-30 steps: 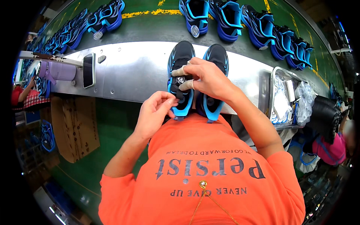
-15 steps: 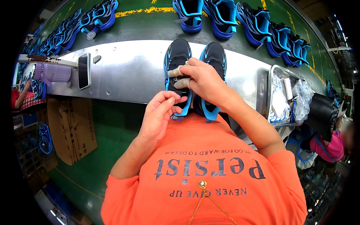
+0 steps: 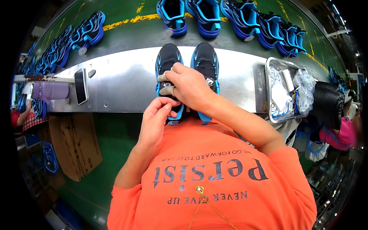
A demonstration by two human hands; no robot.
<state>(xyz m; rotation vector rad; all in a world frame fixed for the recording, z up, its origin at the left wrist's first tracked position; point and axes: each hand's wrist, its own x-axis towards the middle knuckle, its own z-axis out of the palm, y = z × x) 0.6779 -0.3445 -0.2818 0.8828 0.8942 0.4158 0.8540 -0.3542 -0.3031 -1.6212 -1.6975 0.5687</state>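
Observation:
Two black sneakers with blue trim stand side by side before me, toes pointing away: a left sneaker and a right sneaker. My right hand, with beige covers on some fingers, is bent over the left sneaker's lacing area and closed on it. The hand hides most of the laces and tongue. My left hand is at the left sneaker's heel opening, thumb and forefinger pinched together. Whatever lies between those fingertips cannot be made out.
The sneakers stand on a metal ledge. On it at left are a phone and a purple tumbler; at right, a metal tray of small parts and plastic bags. Beyond, more sneakers line a green belt. A cardboard sheet stands below left.
The view has shifted, so the ledge and sneakers sit further left. My left fingers have drawn closer together in a pinch; my right hand stays on the left sneaker's lacing area.

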